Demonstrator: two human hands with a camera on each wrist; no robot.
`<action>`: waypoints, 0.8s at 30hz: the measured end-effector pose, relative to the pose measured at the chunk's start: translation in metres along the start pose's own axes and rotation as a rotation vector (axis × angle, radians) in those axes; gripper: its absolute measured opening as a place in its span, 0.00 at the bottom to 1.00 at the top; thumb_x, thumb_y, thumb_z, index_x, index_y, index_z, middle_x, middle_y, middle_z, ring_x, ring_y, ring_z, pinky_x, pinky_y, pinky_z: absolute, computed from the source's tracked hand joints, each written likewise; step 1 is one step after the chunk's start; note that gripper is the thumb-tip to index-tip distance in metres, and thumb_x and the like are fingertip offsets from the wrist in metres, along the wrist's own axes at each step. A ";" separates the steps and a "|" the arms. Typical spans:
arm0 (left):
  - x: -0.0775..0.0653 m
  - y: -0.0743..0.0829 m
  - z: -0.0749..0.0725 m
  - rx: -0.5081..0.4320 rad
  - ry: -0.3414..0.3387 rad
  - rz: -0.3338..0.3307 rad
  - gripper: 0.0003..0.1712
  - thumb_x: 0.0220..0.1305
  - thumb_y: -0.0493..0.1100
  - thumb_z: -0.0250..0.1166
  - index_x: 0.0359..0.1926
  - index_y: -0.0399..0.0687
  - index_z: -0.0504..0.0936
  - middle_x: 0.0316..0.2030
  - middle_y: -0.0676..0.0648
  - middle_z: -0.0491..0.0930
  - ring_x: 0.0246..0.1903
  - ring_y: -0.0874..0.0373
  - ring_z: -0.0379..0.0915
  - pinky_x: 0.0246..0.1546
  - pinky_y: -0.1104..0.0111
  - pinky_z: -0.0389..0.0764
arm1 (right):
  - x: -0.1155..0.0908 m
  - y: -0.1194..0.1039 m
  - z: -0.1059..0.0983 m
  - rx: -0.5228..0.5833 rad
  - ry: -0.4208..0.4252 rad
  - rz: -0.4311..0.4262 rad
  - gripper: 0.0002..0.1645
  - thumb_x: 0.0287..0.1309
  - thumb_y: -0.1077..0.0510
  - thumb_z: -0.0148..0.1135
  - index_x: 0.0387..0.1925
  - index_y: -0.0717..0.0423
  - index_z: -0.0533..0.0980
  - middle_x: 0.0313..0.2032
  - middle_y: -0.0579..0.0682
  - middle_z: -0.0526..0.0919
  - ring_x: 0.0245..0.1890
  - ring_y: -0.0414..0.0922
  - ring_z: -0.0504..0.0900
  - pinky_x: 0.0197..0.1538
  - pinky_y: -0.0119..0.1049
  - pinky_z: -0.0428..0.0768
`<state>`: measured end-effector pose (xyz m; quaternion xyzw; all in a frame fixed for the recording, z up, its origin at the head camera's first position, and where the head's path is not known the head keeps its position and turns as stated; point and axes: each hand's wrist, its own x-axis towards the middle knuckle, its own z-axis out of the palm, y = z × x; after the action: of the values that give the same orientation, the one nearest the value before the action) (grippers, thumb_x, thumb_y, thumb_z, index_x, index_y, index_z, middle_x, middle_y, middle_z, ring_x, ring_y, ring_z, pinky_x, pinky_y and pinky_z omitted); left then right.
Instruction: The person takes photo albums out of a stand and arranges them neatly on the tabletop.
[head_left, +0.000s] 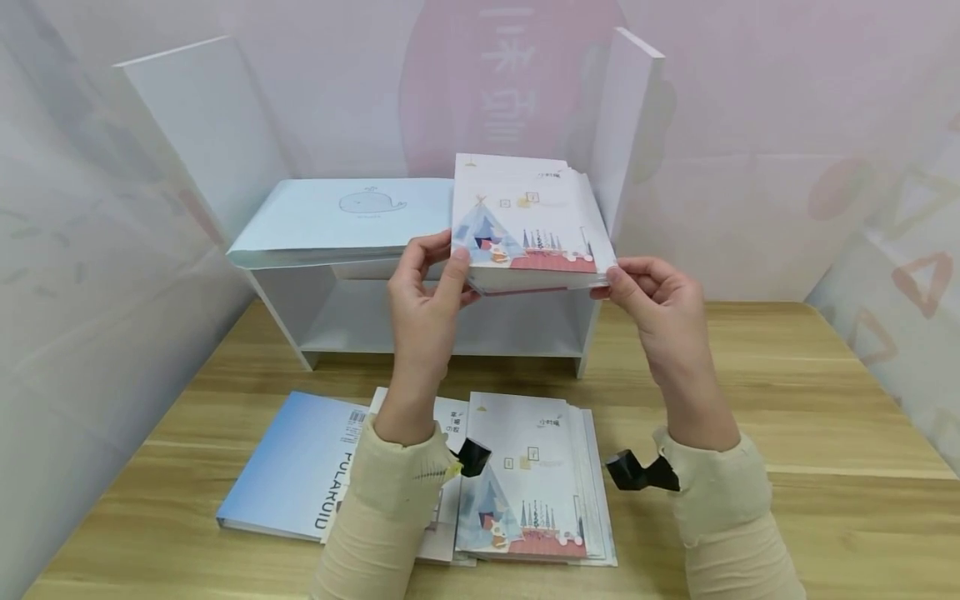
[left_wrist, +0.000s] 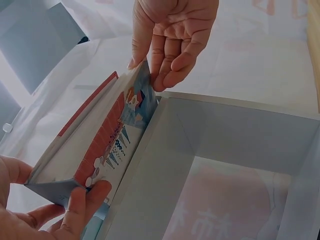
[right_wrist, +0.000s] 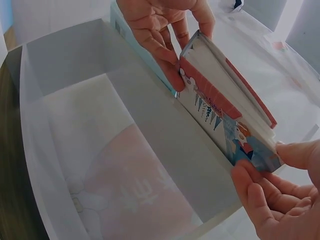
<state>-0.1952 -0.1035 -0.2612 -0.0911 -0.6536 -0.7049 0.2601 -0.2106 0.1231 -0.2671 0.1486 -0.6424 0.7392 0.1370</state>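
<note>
Both hands hold a thick album (head_left: pixel 525 212) whose white cover shows a blue tent and small animals on a red strip. My left hand (head_left: pixel 426 292) grips its near left corner, thumb on the cover and fingers beneath. At the near right corner my right hand (head_left: pixel 663 304) pinches it the same way. The album is at the right part of the white shelf's (head_left: pixel 450 342) top board; whether it touches the board I cannot tell. Just left of it, a pale blue whale album (head_left: pixel 300 221) lies flat on top. Both wrist views show the held album's (left_wrist: pixel 107 135) thick page edge (right_wrist: pixel 220 75).
Upright side panels (head_left: pixel 626 117) rise at both ends of the shelf. On the wooden table (head_left: pixel 810 417) in front lie a matching tent album (head_left: pixel 517 492), a blue POLAROID binder (head_left: pixel 277 467) and white albums partly hidden by my left forearm.
</note>
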 end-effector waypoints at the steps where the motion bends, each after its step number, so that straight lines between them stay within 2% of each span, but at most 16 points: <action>1: 0.000 0.000 0.000 0.000 -0.003 -0.001 0.18 0.72 0.40 0.57 0.59 0.37 0.74 0.50 0.41 0.75 0.35 0.61 0.79 0.36 0.73 0.86 | 0.000 0.000 0.000 0.016 -0.007 -0.002 0.06 0.65 0.66 0.61 0.35 0.53 0.81 0.27 0.42 0.88 0.29 0.38 0.87 0.47 0.27 0.84; 7: -0.001 0.002 0.001 -0.046 -0.017 0.011 0.18 0.72 0.38 0.56 0.60 0.36 0.73 0.52 0.42 0.74 0.36 0.63 0.80 0.35 0.73 0.86 | -0.001 -0.002 -0.001 0.160 -0.062 0.008 0.04 0.66 0.69 0.59 0.38 0.58 0.76 0.32 0.45 0.90 0.34 0.39 0.89 0.49 0.28 0.84; 14: -0.004 0.005 0.003 -0.121 -0.018 0.061 0.19 0.72 0.37 0.55 0.61 0.35 0.71 0.52 0.44 0.72 0.34 0.62 0.80 0.36 0.73 0.85 | -0.005 -0.007 0.001 0.110 -0.034 0.016 0.06 0.67 0.69 0.57 0.40 0.57 0.74 0.33 0.43 0.90 0.38 0.35 0.87 0.50 0.27 0.83; 24: -0.006 0.009 0.000 -0.162 -0.028 0.089 0.19 0.72 0.37 0.55 0.60 0.33 0.71 0.49 0.48 0.72 0.38 0.60 0.79 0.36 0.73 0.85 | -0.008 -0.011 0.002 0.157 -0.075 -0.018 0.06 0.65 0.70 0.58 0.42 0.60 0.73 0.36 0.45 0.90 0.36 0.36 0.87 0.50 0.29 0.83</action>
<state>-0.1857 -0.1025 -0.2566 -0.1505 -0.5933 -0.7420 0.2735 -0.1990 0.1225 -0.2596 0.1921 -0.5857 0.7801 0.1072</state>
